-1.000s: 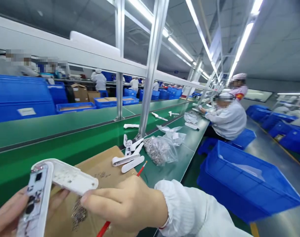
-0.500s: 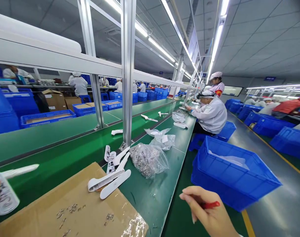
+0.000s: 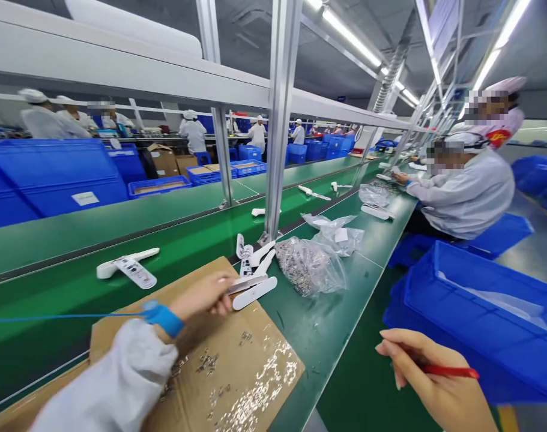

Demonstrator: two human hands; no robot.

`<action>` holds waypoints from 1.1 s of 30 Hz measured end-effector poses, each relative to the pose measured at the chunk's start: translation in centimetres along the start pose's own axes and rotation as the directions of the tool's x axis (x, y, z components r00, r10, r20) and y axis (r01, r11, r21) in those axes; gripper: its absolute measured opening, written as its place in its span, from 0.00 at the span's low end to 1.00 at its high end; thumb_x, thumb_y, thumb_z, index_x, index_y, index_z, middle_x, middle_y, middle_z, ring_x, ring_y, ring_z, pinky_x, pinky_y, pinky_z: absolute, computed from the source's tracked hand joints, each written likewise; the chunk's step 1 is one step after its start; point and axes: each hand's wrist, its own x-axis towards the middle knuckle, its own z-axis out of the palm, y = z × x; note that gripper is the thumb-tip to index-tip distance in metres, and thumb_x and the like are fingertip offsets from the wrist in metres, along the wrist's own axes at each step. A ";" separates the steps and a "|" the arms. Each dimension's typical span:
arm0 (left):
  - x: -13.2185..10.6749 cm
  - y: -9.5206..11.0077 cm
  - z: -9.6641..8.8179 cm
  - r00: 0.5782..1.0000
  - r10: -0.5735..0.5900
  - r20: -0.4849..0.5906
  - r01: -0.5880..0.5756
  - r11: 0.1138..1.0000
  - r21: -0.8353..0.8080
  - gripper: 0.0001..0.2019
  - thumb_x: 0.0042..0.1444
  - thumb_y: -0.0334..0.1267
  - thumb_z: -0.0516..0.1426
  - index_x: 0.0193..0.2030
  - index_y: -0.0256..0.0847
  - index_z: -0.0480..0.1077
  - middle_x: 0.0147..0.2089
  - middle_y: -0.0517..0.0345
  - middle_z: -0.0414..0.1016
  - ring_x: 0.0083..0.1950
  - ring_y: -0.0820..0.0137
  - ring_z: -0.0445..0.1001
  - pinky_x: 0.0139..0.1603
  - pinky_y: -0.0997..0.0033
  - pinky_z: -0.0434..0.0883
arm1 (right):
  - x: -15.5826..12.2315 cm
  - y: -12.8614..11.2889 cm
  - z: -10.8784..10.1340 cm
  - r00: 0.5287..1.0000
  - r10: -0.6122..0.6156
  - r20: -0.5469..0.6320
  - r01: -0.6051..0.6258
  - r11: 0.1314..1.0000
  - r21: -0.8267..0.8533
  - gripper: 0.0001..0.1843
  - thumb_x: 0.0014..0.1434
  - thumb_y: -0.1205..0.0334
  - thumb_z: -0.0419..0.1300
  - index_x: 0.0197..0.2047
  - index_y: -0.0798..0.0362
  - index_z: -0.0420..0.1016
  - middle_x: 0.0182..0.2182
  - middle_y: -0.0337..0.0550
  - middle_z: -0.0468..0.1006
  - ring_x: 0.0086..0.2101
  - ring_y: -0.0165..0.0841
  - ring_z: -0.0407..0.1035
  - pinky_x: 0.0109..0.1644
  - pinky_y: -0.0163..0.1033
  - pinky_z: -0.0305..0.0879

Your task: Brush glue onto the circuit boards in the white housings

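My left hand [image 3: 201,297] closes on the end of a light, stiff white plastic housing [image 3: 250,284]; my right hand [image 3: 429,375] pinches a slim, slippery-looking red-handled tool [image 3: 451,372].

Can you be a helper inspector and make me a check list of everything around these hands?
Surface: green workbench beside a green conveyor belt, with a cardboard sheet on it.
Job's things: white plastic parts; bag of small metal parts; loose metal bits on the cardboard.
Clutter: white plastic housing on the belt; second plastic bag.
Hands: left hand touches the white plastic parts; right hand holds a red-handled tool.
Cables: blue cord from a blue wrist strap.
Surroundings: blue crate; seated co-worker.
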 end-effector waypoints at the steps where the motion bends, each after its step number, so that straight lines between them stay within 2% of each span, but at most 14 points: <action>1: 0.1 0.3 1.5 0.996 0.082 -0.039 -0.077 0.989 0.125 0.24 0.59 0.50 0.45 0.52 0.36 0.66 0.28 0.52 0.76 0.28 0.64 0.74 0.26 0.70 0.66 | 0.0 -0.3 0.3 1.000 -0.012 0.021 0.012 1.000 0.004 0.10 0.58 0.53 0.60 0.37 0.50 0.77 0.18 0.37 0.73 0.16 0.29 0.68 0.19 0.29 0.67; 2: 0.3 0.5 2.7 0.975 0.178 -0.135 -0.137 0.954 0.265 0.23 0.59 0.48 0.45 0.53 0.36 0.66 0.35 0.48 0.76 0.35 0.62 0.76 0.32 0.67 0.68 | -0.1 -0.5 0.5 0.999 -0.020 0.035 0.019 1.000 0.006 0.10 0.58 0.53 0.59 0.37 0.50 0.77 0.18 0.37 0.73 0.16 0.29 0.68 0.19 0.29 0.67; 4: 0.9 0.5 3.7 0.925 0.292 -0.242 -0.179 0.899 0.399 0.22 0.57 0.45 0.47 0.55 0.35 0.66 0.49 0.40 0.72 0.52 0.55 0.70 0.48 0.60 0.67 | -0.4 -0.8 0.5 0.998 -0.030 0.053 0.030 1.000 0.006 0.10 0.59 0.53 0.59 0.37 0.50 0.77 0.19 0.39 0.74 0.16 0.30 0.68 0.19 0.29 0.67; 6: 1.9 0.1 3.4 0.913 0.334 -0.235 -0.208 0.876 0.436 0.22 0.53 0.46 0.52 0.51 0.36 0.69 0.55 0.40 0.68 0.59 0.52 0.64 0.54 0.58 0.62 | -0.9 -0.8 0.2 0.998 -0.037 0.060 0.038 0.999 -0.005 0.10 0.58 0.54 0.59 0.37 0.49 0.78 0.17 0.38 0.73 0.16 0.30 0.68 0.19 0.30 0.67; 10: 3.8 -1.0 2.2 0.937 0.335 -0.096 -0.263 0.860 0.436 0.13 0.47 0.44 0.58 0.36 0.38 0.72 0.40 0.51 0.74 0.44 0.58 0.72 0.44 0.64 0.65 | -1.7 -0.5 -0.7 0.998 -0.029 0.052 0.030 0.999 -0.024 0.09 0.59 0.54 0.58 0.36 0.48 0.77 0.15 0.36 0.71 0.15 0.29 0.67 0.18 0.28 0.66; 12: 4.0 -1.1 1.9 0.940 0.328 -0.099 -0.257 0.867 0.427 0.09 0.49 0.41 0.56 0.33 0.38 0.70 0.35 0.52 0.74 0.38 0.60 0.73 0.38 0.66 0.64 | -1.9 -0.4 -0.9 0.998 -0.028 0.054 0.029 0.999 -0.027 0.10 0.59 0.53 0.58 0.36 0.48 0.77 0.15 0.36 0.71 0.15 0.29 0.67 0.18 0.28 0.66; 16: 2.3 0.3 1.4 0.915 0.361 -0.179 -0.269 0.878 0.396 0.08 0.56 0.40 0.50 0.35 0.40 0.66 0.33 0.53 0.73 0.35 0.63 0.71 0.35 0.68 0.63 | -0.6 -0.9 -0.4 0.987 -0.082 0.137 0.084 0.996 -0.013 0.10 0.61 0.54 0.57 0.37 0.50 0.76 0.17 0.36 0.72 0.16 0.29 0.67 0.19 0.30 0.66; 20: -1.6 3.6 0.8 0.855 0.435 -0.283 -0.331 0.876 0.350 0.13 0.61 0.46 0.44 0.37 0.40 0.63 0.34 0.56 0.71 0.35 0.65 0.69 0.36 0.68 0.63 | 2.9 -2.8 2.5 0.956 -0.169 0.239 0.171 0.985 0.011 0.10 0.63 0.57 0.55 0.41 0.52 0.75 0.24 0.39 0.75 0.21 0.29 0.70 0.26 0.32 0.69; 22: -3.8 5.2 1.0 0.794 0.492 -0.357 -0.406 0.867 0.289 0.16 0.62 0.49 0.44 0.35 0.40 0.63 0.34 0.56 0.70 0.36 0.66 0.68 0.38 0.67 0.64 | 5.0 -4.4 4.8 0.926 -0.286 0.245 0.282 0.958 0.053 0.10 0.62 0.59 0.56 0.44 0.52 0.74 0.37 0.44 0.78 0.31 0.32 0.73 0.36 0.35 0.72; 25: -6.5 6.7 2.1 0.720 0.507 -0.474 -0.539 0.839 0.078 0.16 0.61 0.51 0.47 0.39 0.40 0.65 0.36 0.55 0.72 0.38 0.65 0.71 0.42 0.65 0.67 | 7.5 -7.1 8.4 0.842 -0.463 0.277 0.440 0.886 0.146 0.24 0.56 0.57 0.64 0.55 0.52 0.68 0.56 0.50 0.68 0.46 0.36 0.70 0.47 0.41 0.71; 28: -8.4 7.2 3.7 0.655 0.461 -0.598 -0.668 0.724 -0.173 0.13 0.60 0.48 0.51 0.43 0.42 0.66 0.45 0.55 0.73 0.50 0.63 0.71 0.50 0.64 0.68 | 8.2 -9.5 11.5 0.818 -0.509 0.266 0.464 0.859 0.217 0.33 0.49 0.54 0.69 0.57 0.52 0.66 0.52 0.48 0.71 0.46 0.37 0.69 0.49 0.41 0.69; 31: -9.9 7.1 5.0 0.571 0.397 -0.719 -0.783 0.528 -0.330 0.08 0.59 0.45 0.54 0.42 0.46 0.65 0.50 0.57 0.71 0.59 0.61 0.67 0.55 0.63 0.68 | 7.3 -11.3 13.5 0.810 -0.534 0.240 0.464 0.836 0.292 0.25 0.50 0.57 0.68 0.50 0.52 0.70 0.42 0.42 0.76 0.39 0.33 0.71 0.45 0.37 0.68; 32: -10.5 6.8 5.1 0.560 0.363 -0.745 -0.792 0.499 -0.352 0.08 0.59 0.46 0.53 0.42 0.47 0.64 0.53 0.58 0.70 0.61 0.61 0.65 0.57 0.62 0.68 | 6.8 -11.7 13.8 0.801 -0.554 0.225 0.477 0.819 0.320 0.21 0.50 0.58 0.68 0.47 0.53 0.71 0.38 0.41 0.76 0.37 0.32 0.70 0.43 0.36 0.68; 33: -11.2 6.5 5.1 0.570 0.327 -0.753 -0.776 0.515 -0.364 0.10 0.59 0.49 0.52 0.43 0.49 0.64 0.55 0.58 0.68 0.62 0.61 0.64 0.58 0.61 0.68 | 6.4 -12.0 14.1 0.790 -0.577 0.207 0.491 0.798 0.348 0.18 0.49 0.59 0.67 0.43 0.53 0.72 0.36 0.41 0.76 0.35 0.32 0.70 0.41 0.35 0.67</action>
